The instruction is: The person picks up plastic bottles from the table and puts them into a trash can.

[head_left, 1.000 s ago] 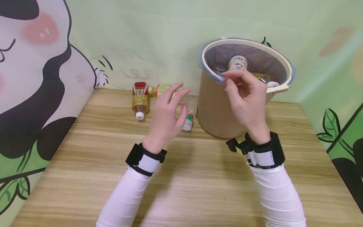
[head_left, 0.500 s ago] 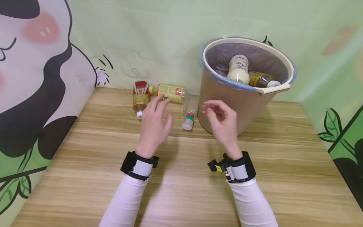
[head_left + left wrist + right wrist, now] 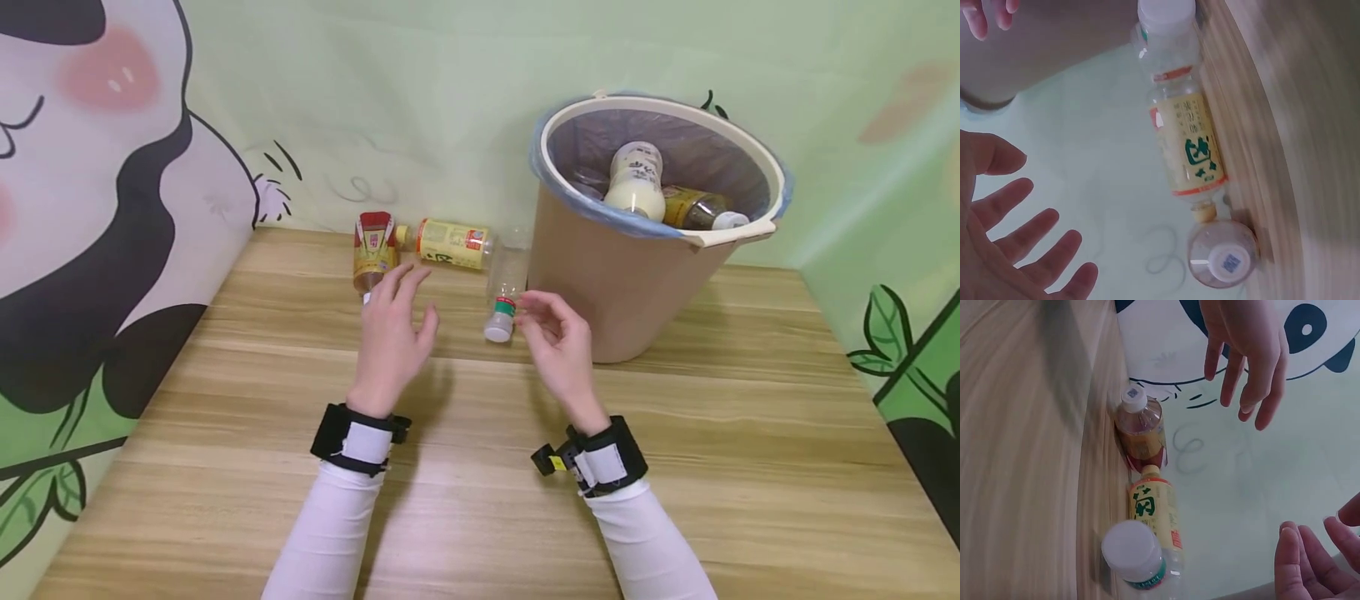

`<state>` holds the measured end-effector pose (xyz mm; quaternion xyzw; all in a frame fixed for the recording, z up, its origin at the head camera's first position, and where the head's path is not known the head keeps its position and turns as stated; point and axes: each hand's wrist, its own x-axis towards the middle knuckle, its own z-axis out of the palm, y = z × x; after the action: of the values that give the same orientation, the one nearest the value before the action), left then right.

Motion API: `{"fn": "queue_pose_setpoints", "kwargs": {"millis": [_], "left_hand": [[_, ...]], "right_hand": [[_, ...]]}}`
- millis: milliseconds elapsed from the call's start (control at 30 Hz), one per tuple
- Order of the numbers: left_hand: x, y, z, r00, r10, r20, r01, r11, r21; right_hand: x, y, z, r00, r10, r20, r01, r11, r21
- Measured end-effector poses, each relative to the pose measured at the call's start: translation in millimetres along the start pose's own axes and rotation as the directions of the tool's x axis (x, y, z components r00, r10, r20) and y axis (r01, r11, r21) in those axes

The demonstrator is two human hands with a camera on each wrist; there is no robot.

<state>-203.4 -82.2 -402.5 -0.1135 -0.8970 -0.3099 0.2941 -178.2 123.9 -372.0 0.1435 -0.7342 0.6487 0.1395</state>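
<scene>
Loosely spread, my left hand [image 3: 390,342] hovers in front of the red and yellow bottle [image 3: 374,246], overlapping its white cap in the head view. My right hand [image 3: 558,342] has bent, relaxed fingers with nothing between them; its fingertips are right beside the neck of a clear bottle [image 3: 507,275] with a green band and white cap. Behind, a bottle with a yellow label [image 3: 453,244] lies on its side, its yellow cap towards the red and yellow bottle. Both wrist views show these bottles lying in a row, and the hands apart from them.
A brown bin [image 3: 600,308] with a blue liner stands at the back right, close to the clear bottle. Inside lie a white bottle [image 3: 636,183] and a brown bottle with a yellow label [image 3: 693,207]. A printed cloth wall [image 3: 420,108] borders the wooden table [image 3: 465,500].
My right hand has come from over the bin's rim down and left to beside the clear bottle. My left hand has drawn back and to the left.
</scene>
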Motion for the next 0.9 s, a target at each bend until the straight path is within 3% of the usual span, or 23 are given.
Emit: {"fn": "queue_pose_setpoints", "kwargs": {"millis": [433, 633, 733, 900], "left_hand": [[3.3, -28.7, -6.3, 0.992, -0.124, -0.04, 0.123, 0.992, -0.008], [16.5, -42.3, -8.4, 0.986, -0.152, -0.064, 0.153, 0.988, 0.013], [26.1, -48.4, -8.9, 0.983, -0.181, -0.041, 0.183, 0.982, 0.043], [41.8, -57.6, -3.6, 0.97, -0.236, 0.053, 0.228, 0.965, 0.133]], "right_hand": [[-1, -1, 14.7, 0.999, 0.005, 0.032, -0.006, 0.999, 0.052], [2, -4, 25.6, 0.999, 0.025, 0.033, -0.028, 0.996, 0.09], [2, -7, 29.9, 0.999, 0.035, 0.039, -0.039, 0.994, 0.099], [2, -9, 36.1, 0.998, 0.053, 0.035, -0.057, 0.991, 0.117]]}}
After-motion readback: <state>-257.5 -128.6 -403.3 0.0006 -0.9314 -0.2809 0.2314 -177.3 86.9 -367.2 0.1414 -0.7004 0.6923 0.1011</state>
